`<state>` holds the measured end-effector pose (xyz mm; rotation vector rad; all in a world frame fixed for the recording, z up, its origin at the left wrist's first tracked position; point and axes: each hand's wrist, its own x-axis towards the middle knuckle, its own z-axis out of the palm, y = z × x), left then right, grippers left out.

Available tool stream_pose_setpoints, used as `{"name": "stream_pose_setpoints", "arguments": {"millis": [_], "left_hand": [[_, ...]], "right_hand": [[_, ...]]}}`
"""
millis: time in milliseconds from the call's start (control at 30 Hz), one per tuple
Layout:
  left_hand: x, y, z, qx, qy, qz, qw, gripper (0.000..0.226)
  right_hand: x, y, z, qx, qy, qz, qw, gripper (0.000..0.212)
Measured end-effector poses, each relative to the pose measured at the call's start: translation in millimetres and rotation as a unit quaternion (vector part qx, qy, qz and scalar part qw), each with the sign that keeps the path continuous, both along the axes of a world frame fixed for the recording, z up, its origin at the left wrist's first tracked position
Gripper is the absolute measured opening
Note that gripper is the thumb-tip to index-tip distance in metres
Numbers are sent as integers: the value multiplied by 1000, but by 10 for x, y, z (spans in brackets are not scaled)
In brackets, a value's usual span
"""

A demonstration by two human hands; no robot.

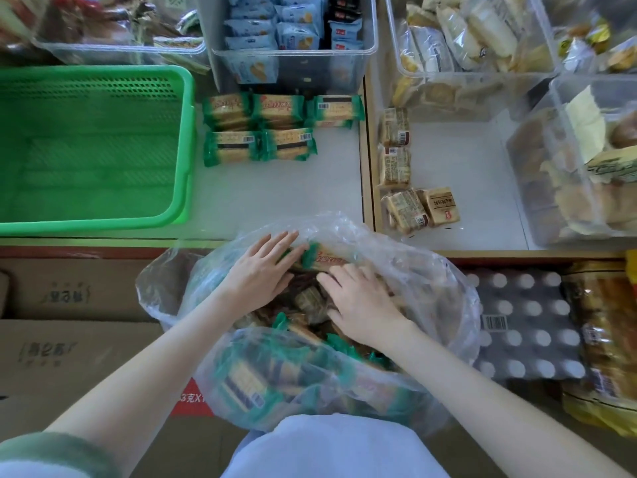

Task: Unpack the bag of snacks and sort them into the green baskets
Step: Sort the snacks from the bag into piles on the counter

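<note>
Green basket [96, 72]: stands at the left end of the white shelf [310, 188], above the cardboard boxes [69, 339].
Green-wrapped packets [269, 129]: lie in two rows on the shelf just right of the basket, in front of a clear bin [293, 63] of blue packets.
Left hand [262, 274]: reaches into the mouth of the bag, fingers straight and spread, lying flat on the snacks; it grips nothing.
Plastic bag [431, 281]: clear, wide open, set below the shelf edge in front of the person and full of mixed packets (mostly green-wrapped near the bottom).
Green packet [327, 258]: lies at the top of the bag between the two hands, the left fingertips touching its end.
Right hand [362, 305]: is in the bag too, fingers bent down among the packets; whether it holds one cannot be told.
Brown packets [406, 188]: lie in a loose column on the shelf's right section, beside large clear bins [465, 81] of snacks.
</note>
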<state>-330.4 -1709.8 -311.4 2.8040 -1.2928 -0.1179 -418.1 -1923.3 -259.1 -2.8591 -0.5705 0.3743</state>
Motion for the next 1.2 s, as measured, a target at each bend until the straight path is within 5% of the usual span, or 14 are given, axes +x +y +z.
{"name": "stream_pose_setpoints", "arguments": {"millis": [100, 233, 533, 733, 1000, 1200], "left_hand": [[-72, 132, 34, -13, 6, 3, 1000, 51], [-170, 237, 97, -14, 8, -1, 1000, 53], [-190, 231, 256, -26, 37, -29, 999, 54], [-127, -240, 442, -91, 20, -44, 995, 46], [-123, -1105, 404, -69, 53, -40, 995, 58], [-86, -1273, 153, -13, 45, -42, 998, 68]], "right_hand": [[-93, 41, -145, -231, 59, 49, 970, 68], [-100, 107, -212, -285, 53, 52, 956, 59], [-148, 68, 82, -37, -38, -36, 998, 61], [-71, -413, 622, 169, -158, -227, 946, 52], [147, -1800, 128, 133, -93, -503, 849, 73], [548, -2393, -405, 101, -19, -408, 907, 68]]}}
